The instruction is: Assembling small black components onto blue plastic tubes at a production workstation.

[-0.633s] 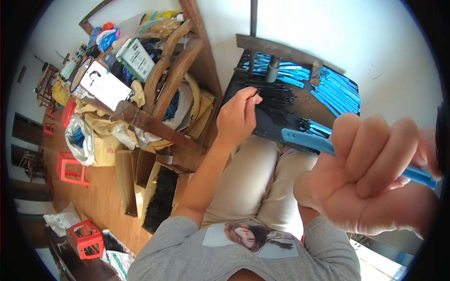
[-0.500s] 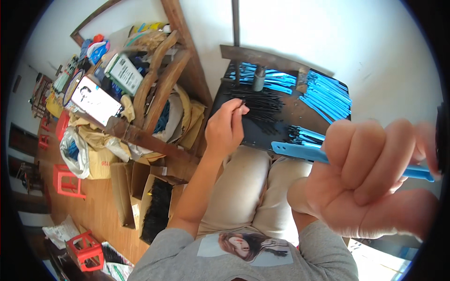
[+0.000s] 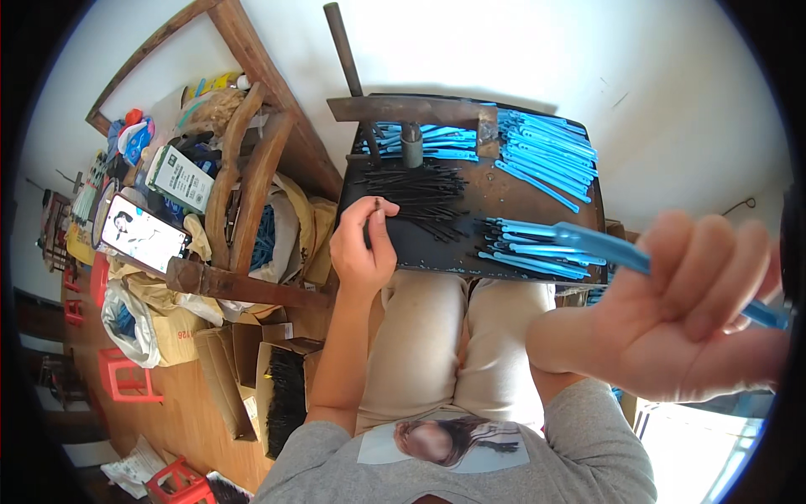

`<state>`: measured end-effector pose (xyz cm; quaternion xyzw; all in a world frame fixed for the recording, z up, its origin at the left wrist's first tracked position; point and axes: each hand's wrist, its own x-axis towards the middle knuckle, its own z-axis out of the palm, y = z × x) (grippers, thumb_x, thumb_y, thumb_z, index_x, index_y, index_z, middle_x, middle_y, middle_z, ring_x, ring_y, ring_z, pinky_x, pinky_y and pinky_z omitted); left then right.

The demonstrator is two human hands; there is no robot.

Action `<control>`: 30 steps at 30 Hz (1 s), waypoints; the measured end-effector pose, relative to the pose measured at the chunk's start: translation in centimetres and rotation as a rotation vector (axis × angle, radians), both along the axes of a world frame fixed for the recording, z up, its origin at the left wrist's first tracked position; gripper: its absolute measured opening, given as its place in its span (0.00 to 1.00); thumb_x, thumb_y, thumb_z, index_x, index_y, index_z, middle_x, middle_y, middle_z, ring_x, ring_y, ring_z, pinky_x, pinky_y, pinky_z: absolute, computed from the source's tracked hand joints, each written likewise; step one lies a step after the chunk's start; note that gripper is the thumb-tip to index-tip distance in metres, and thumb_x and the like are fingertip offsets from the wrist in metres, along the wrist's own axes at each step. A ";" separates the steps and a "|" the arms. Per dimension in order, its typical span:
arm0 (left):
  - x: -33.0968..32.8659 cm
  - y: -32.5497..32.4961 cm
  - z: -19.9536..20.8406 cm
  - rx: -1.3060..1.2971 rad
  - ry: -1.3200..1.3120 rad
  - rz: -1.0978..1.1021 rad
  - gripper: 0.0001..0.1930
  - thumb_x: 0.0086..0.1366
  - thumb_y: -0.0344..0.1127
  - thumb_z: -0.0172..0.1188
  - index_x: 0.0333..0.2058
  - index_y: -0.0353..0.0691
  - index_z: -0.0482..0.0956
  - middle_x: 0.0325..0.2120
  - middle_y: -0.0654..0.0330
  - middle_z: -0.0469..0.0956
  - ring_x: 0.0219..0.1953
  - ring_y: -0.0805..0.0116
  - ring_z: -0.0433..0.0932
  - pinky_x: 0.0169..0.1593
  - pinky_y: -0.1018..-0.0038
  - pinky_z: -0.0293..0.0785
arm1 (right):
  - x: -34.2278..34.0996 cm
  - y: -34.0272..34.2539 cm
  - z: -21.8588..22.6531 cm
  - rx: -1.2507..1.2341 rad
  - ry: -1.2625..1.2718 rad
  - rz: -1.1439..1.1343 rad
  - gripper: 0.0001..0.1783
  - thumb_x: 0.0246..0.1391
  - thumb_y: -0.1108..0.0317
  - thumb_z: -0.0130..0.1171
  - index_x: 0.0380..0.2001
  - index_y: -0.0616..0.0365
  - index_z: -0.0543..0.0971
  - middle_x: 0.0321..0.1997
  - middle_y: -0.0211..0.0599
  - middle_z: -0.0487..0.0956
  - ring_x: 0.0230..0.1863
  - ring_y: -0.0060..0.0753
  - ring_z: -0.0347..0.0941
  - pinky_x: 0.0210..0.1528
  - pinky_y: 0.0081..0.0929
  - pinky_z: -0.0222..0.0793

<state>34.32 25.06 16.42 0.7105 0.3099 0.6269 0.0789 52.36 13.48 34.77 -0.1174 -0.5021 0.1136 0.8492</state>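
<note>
Head: right hand (image 3: 693,311) holds flat blue strip (image 3: 603,244); black rods (image 3: 417,190) cluster.

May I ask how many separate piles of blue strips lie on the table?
3: a back-left pile partly behind the grey cylinder, a back-right pile, and a front-right pile at the near side. The brown bar may hide more strips.

This looks like a living space used as a small workshop: a metal bar tool (image 3: 403,110) stands on a black table (image 3: 407,249) among sorted heaps of blue strips (image 3: 550,155) and black rods (image 3: 416,186), with open cardboard boxes (image 3: 223,382) nearby, while wood-look flooring (image 3: 172,424), plastic stools (image 3: 119,359) and bulky wooden furniture (image 3: 262,183) suggest a home.
</note>
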 end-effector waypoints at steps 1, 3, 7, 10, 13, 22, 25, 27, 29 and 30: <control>-0.2 0.1 -0.1 -0.005 -0.123 -0.089 0.06 0.65 0.21 0.50 0.40 0.32 0.69 0.27 0.56 0.78 0.24 0.67 0.77 0.32 0.74 0.75 | 0.1 0.2 -0.1 -0.001 0.012 -0.011 0.20 0.53 0.56 0.63 0.15 0.44 0.65 0.13 0.19 0.57 0.15 0.14 0.49 0.23 0.20 0.45; -0.4 -0.9 1.0 -0.050 -0.396 -0.168 0.05 0.67 0.25 0.48 0.41 0.33 0.66 0.23 0.58 0.75 0.21 0.72 0.71 0.32 0.76 0.73 | 0.3 -0.4 -0.3 -0.012 0.021 -0.035 0.20 0.53 0.56 0.63 0.15 0.44 0.65 0.13 0.19 0.57 0.16 0.14 0.49 0.24 0.20 0.45; -4.8 -4.5 9.8 0.185 -0.538 0.049 0.10 0.72 0.41 0.46 0.38 0.40 0.66 0.15 0.70 0.61 0.15 0.81 0.53 0.20 0.81 0.45 | 2.5 -3.5 -0.8 -0.045 -0.026 -0.104 0.21 0.54 0.55 0.62 0.14 0.44 0.65 0.13 0.20 0.57 0.16 0.14 0.48 0.24 0.21 0.45; -6.6 -6.7 17.5 0.315 -0.498 -0.572 0.12 0.67 0.45 0.55 0.35 0.42 0.68 0.15 0.75 0.54 0.15 0.84 0.48 0.20 0.81 0.43 | 5.8 -6.2 -0.3 -0.043 -0.071 -0.119 0.21 0.54 0.54 0.62 0.14 0.44 0.65 0.13 0.20 0.57 0.16 0.15 0.48 0.24 0.21 0.45; -7.2 -6.7 18.6 0.362 -0.364 -0.734 0.16 0.63 0.44 0.62 0.37 0.38 0.69 0.15 0.75 0.52 0.16 0.84 0.48 0.21 0.85 0.43 | 10.7 -10.0 0.2 -0.056 -0.104 -0.151 0.21 0.54 0.53 0.61 0.14 0.44 0.64 0.13 0.20 0.56 0.16 0.15 0.48 0.24 0.21 0.45; -7.6 -8.6 20.0 0.484 -0.387 -0.765 0.17 0.63 0.45 0.62 0.37 0.38 0.69 0.16 0.75 0.54 0.16 0.83 0.49 0.22 0.84 0.45 | 12.7 -13.3 2.0 0.089 -0.198 -0.332 0.23 0.54 0.50 0.59 0.14 0.44 0.63 0.14 0.20 0.56 0.16 0.15 0.47 0.24 0.23 0.45; -7.2 -9.0 20.9 0.614 -0.385 -0.757 0.18 0.63 0.46 0.62 0.37 0.38 0.69 0.16 0.74 0.54 0.17 0.83 0.50 0.22 0.84 0.45 | 12.8 -13.1 2.9 0.223 -0.238 -0.372 0.23 0.54 0.49 0.59 0.14 0.44 0.63 0.14 0.20 0.56 0.16 0.16 0.47 0.24 0.23 0.44; -6.7 -8.4 21.3 0.709 -0.391 -0.743 0.18 0.63 0.46 0.62 0.37 0.39 0.69 0.16 0.74 0.54 0.17 0.83 0.50 0.22 0.84 0.45 | 12.0 -12.6 3.1 0.318 -0.272 -0.392 0.23 0.55 0.49 0.58 0.14 0.44 0.63 0.14 0.20 0.55 0.16 0.16 0.47 0.24 0.23 0.44; -6.8 -7.9 21.0 0.820 -0.402 -0.755 0.18 0.62 0.46 0.62 0.37 0.39 0.68 0.16 0.74 0.55 0.17 0.83 0.50 0.23 0.84 0.46 | 10.6 -10.7 3.7 0.433 -0.304 -0.439 0.24 0.55 0.48 0.58 0.13 0.44 0.63 0.14 0.20 0.55 0.16 0.16 0.46 0.25 0.23 0.44; -5.7 -6.5 21.3 0.880 -0.412 -0.755 0.18 0.62 0.46 0.62 0.37 0.39 0.68 0.16 0.74 0.55 0.17 0.83 0.50 0.23 0.84 0.46 | 10.9 -10.1 3.6 0.493 -0.325 -0.458 0.24 0.55 0.48 0.58 0.13 0.44 0.63 0.14 0.20 0.55 0.16 0.16 0.46 0.25 0.24 0.44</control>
